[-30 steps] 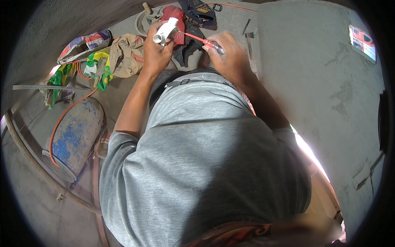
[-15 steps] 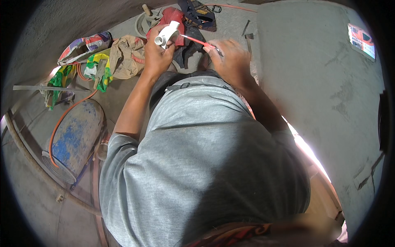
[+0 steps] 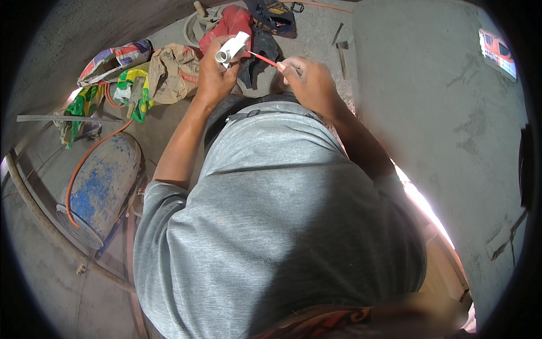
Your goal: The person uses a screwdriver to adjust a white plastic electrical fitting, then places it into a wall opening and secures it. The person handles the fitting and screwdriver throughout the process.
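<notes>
In my left hand [image 3: 213, 80], at the upper middle, is a white plastic pipe fitting [image 3: 233, 48]. Its round open end faces toward me. My right hand [image 3: 316, 86] is closed around a thin red screwdriver [image 3: 264, 58], whose handle is mostly hidden by the fingers. The slim metal tip points left and meets the fitting's right side; whether it is inside the fitting or just against it cannot be made out. Both hands are held out beyond my grey shirt.
Beyond my hands lie a red cloth [image 3: 232, 21] and a dark patterned bag [image 3: 274, 17]. A hammer [image 3: 342, 63] rests on the floor to the right, beside a wall. Crumpled paper sacks [image 3: 175, 73], an orange hose [image 3: 93, 150] and a blue-stained drum [image 3: 104, 186] are leftward.
The fitting has turned slightly in my left hand. My right hand has shifted a little left and rotated, so less of the screwdriver's handle shows.
</notes>
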{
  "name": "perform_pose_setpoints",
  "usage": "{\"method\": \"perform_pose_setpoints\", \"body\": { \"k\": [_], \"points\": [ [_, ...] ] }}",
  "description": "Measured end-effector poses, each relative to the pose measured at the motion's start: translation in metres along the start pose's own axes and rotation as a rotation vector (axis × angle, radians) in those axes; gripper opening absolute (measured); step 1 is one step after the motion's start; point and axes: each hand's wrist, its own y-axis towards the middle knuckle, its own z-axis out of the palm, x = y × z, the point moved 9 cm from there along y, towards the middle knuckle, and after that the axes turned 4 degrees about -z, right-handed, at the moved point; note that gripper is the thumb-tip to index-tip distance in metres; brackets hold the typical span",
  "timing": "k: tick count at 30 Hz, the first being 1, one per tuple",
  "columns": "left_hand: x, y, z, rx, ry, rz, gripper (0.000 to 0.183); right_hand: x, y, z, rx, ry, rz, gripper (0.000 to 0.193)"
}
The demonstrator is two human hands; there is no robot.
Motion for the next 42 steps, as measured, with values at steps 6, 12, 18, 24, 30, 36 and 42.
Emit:
{"method": "perform_pose_setpoints", "body": {
  "k": [6, 12, 18, 24, 30, 36, 42],
  "points": [
    [0.016, -0.008, 0.007, 0.015, 0.023, -0.092, 0.043, -0.010, -0.001, 0.004, -0.011, 0.160, -0.010, 0.026],
    [0.050, -0.031, 0.012, 0.023, -0.004, -0.267, 0.047, 0.003, -0.004, 0.016, -0.039, -0.256, -0.367, 0.027],
    [0.069, -0.044, 0.007, 0.033, 0.003, -0.266, 0.041, -0.072, 0.005, 0.081, 0.428, 0.662, 0.458, 0.023],
    [0.150, -0.081, -0.011, -0.049, 0.013, -0.449, 0.038, -0.088, 0.014, 0.105, 0.575, 0.543, 0.316, 0.031],
    [0.199, -0.134, -0.035, -0.152, -0.318, -0.916, 0.045, -0.199, 0.031, 0.121, 0.196, 0.505, 0.533, 0.030],
    [0.204, -0.148, -0.040, -0.106, -0.429, -1.039, 0.043, -0.253, 0.039, 0.143, 0.094, 0.515, 0.696, 0.033],
    [0.214, -0.146, -0.038, 0.028, -0.403, -1.008, 0.043, -0.286, 0.063, 0.160, 0.096, 0.359, 0.728, 0.030]
  ]
}}
